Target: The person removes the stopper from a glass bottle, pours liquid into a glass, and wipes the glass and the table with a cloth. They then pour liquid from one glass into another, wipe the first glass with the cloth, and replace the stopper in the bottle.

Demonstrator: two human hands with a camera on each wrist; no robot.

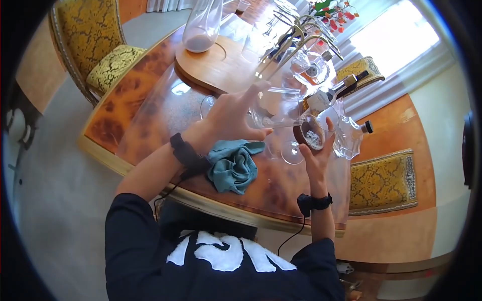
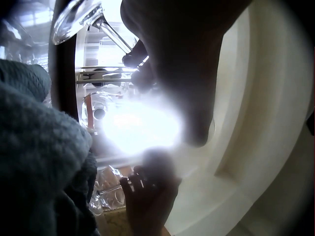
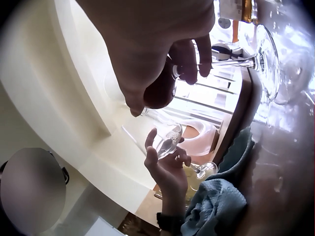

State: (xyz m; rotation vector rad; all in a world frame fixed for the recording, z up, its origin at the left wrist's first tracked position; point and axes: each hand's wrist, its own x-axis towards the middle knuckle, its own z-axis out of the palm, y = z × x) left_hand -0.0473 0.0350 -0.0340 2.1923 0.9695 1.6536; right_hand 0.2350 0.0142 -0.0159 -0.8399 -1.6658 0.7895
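My left hand [image 1: 226, 118] grips a clear stemmed glass, tilted on its side; its bowl [image 3: 170, 142] and foot [image 3: 206, 169] show either side of that hand in the right wrist view. My right hand [image 1: 319, 160] holds another stemmed glass with its fingers around the bowl [image 1: 311, 133], which looks dark reddish brown inside. Low beside that hand is this glass's foot [image 1: 292, 152]; whether it touches the table I cannot tell. The tilted glass's mouth faces the right-hand glass. A crumpled teal cloth [image 1: 233, 168] lies below my left hand.
A decanter [image 1: 200, 37] with dark liquid stands on a round wooden board [image 1: 216, 67] at the back left. Behind my right hand are a labelled bottle [image 1: 321, 99], a stoppered faceted glass decanter [image 1: 351, 138] and a curved metal rack [image 1: 301, 30]. Patterned chairs [image 1: 384, 180] flank the table.
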